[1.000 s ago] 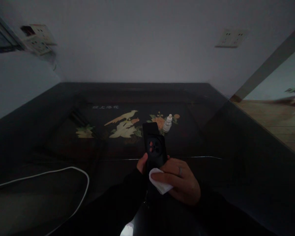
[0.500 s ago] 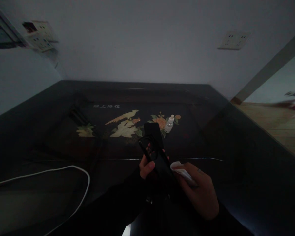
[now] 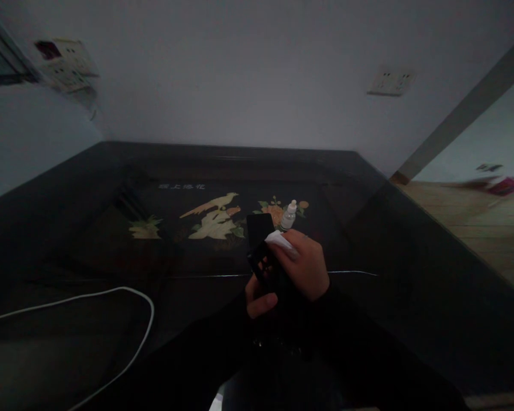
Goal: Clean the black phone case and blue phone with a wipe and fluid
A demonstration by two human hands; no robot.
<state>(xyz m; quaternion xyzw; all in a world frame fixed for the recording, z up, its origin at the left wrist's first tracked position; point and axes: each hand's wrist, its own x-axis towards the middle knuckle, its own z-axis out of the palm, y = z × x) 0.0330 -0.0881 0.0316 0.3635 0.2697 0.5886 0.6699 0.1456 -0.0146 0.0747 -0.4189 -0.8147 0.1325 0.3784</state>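
Observation:
My left hand [image 3: 260, 301] is closed around a black phone case [image 3: 276, 281], held tilted above the table. Fingers show through the case's camera opening. Between the fingers of my right hand [image 3: 306, 264] is a folded white tissue [image 3: 283, 244], at the upper edge of the case. Dim light hides whether the tissue touches it. A dark phone [image 3: 259, 226] lies just beyond the case, its near end covered. Behind my right hand stands a small white-capped dropper bottle [image 3: 288, 217].
The dark, glossy table [image 3: 205, 261] carries an inlaid bird and flowers. A white cable [image 3: 142, 294] curves across its left side. Wall sockets [image 3: 391, 81] are at the back right, with more sockets [image 3: 71, 64] at the left. Wooden floor [image 3: 466, 212] shows beyond the right edge.
My right hand has moved left and away from me with the tissue, from the case's lower right side to its upper end. The case has dipped a little in my left hand.

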